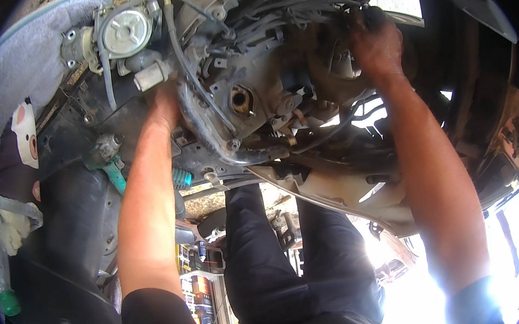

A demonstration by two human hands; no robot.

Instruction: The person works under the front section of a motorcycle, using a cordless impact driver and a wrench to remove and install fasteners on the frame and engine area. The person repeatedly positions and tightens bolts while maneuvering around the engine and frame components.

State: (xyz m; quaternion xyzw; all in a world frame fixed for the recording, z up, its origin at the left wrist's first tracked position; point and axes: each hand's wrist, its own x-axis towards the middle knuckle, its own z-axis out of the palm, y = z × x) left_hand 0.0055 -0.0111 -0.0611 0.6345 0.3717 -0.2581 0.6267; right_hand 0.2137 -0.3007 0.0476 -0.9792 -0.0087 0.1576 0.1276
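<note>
— Where are the person's hands?
— The left hand (164,105) is pressed up against the grimy engine block (252,93), its fingers hidden, so its grip cannot be told; the right hand (375,41) is closed, seemingly around a dark part; both forearms reach steeply upward.
— Room around them?
— Tight; hoses (189,62) crowd the left, the curved black fender (477,6) hems the right.

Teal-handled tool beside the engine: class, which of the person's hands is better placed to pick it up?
Probably the left hand: it rests on the engine close above the teal-handled tool; the right hand is far across.
</note>
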